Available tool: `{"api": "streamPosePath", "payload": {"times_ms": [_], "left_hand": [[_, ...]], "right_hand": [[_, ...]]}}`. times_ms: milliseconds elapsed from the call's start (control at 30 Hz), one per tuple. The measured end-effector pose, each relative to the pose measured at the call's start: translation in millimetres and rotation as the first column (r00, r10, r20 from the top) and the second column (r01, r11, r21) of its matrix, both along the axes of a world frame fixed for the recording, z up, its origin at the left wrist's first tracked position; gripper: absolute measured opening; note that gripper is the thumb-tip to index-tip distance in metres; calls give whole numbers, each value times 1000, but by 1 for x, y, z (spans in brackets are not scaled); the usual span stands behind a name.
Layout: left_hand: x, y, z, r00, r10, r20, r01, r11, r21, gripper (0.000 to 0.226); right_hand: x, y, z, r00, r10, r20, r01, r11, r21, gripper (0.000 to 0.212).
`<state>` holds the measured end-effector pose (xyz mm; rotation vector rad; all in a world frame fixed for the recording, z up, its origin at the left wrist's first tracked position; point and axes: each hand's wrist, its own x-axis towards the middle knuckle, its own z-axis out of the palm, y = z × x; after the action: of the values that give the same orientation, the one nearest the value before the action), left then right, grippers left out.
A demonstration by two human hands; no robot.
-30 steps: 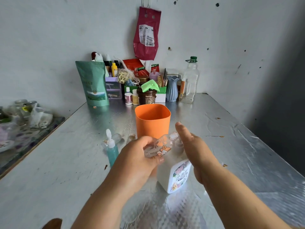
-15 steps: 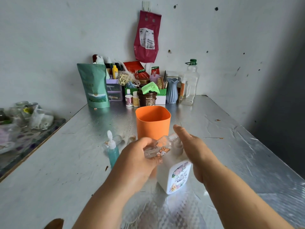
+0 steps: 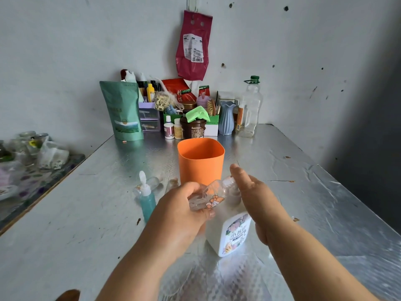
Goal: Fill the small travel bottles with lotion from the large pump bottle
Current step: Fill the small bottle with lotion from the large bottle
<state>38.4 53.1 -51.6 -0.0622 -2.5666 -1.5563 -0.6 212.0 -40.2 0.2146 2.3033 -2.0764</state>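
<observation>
The left hand (image 3: 180, 210) grips a small clear bottle (image 3: 207, 198), tilted so its mouth points up and right. Just beside it the pump bottle (image 3: 231, 232) stands on the worktop (image 3: 86, 213), and the right hand (image 3: 257, 197) rests straight-fingered over the pump head.

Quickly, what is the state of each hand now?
Left hand: closed around the clear small bottle.
Right hand: open, fingers straight, on top of the pump bottle.

You have an orange cup (image 3: 200, 164) mid-table on the foil-covered table (image 3: 65, 213). Far against the wall stand a green pouch (image 3: 121, 111), blue vase (image 3: 226, 118) and clear bottle (image 3: 250, 107). A red bag (image 3: 193, 44) hangs above them.
</observation>
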Motion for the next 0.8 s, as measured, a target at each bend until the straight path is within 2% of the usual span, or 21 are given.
{"api": "streamPosePath", "payload": {"times_ms": [167, 400, 567, 800], "left_hand": [[0, 0, -4, 1000, 18, 7, -17, 999, -30, 35], [2, 1, 5, 1000, 8, 12, -8, 1000, -1, 33], [1, 1, 5, 1000, 6, 8, -6, 1000, 18, 34], [1, 0, 3, 1000, 6, -6, -6, 1000, 3, 37]], "right_hand": [[5, -4, -2, 999, -38, -7, 38, 999, 11, 45], [3, 1, 12, 1000, -1, 29, -1, 997, 84, 55], [6, -2, 11, 998, 30, 50, -31, 999, 14, 54], [4, -3, 6, 1000, -13, 19, 13, 1000, 7, 53]]}}
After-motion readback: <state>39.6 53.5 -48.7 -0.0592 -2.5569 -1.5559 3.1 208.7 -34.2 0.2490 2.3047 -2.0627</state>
